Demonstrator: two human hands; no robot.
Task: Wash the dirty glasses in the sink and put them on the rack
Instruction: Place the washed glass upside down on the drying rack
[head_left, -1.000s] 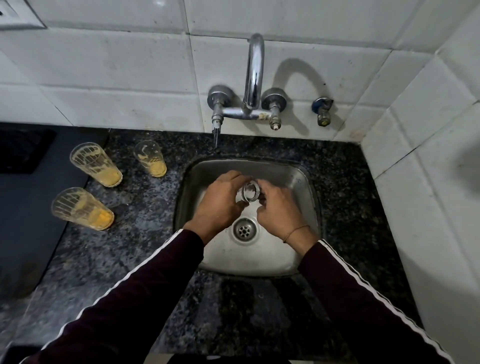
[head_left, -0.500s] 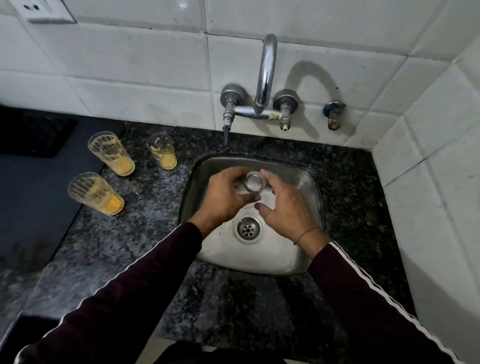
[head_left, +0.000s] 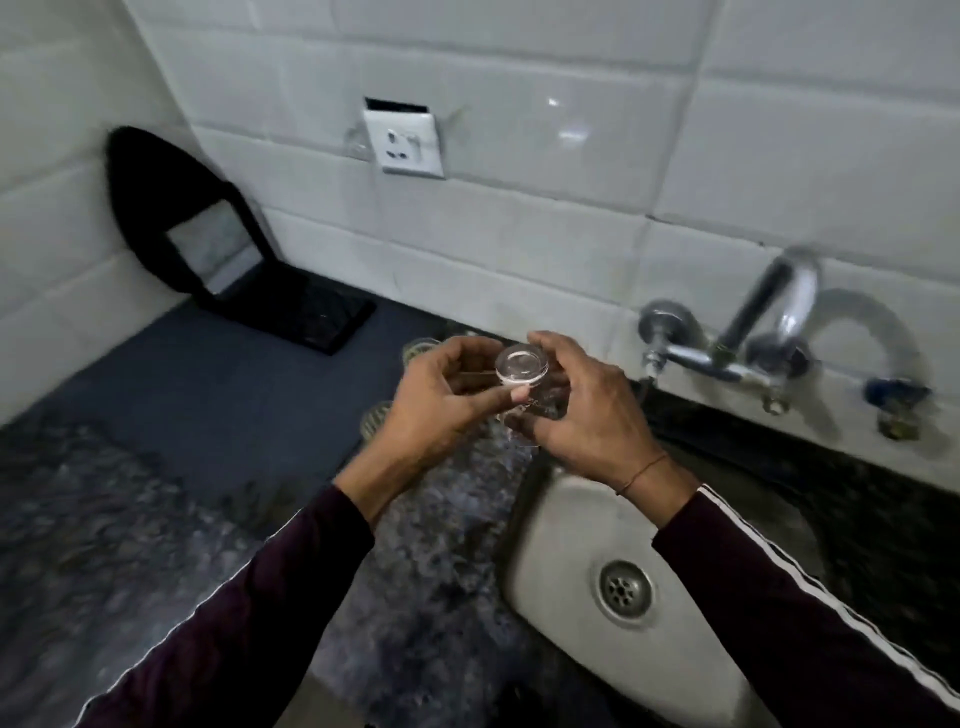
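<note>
Clear round glass (head_left: 522, 384) held base-up between both hands, above the speckled granite counter (head_left: 130, 519) just left of the steel sink (head_left: 566, 530). Left hand (head_left: 441, 405) curls round its left side, thumb on the wall; right hand (head_left: 587, 410) wraps the right side. Two ribbed glasses (head_left: 421, 349) partly hidden behind left hand. Chrome tap (head_left: 769, 332) on glossy white tiles, far right
</note>
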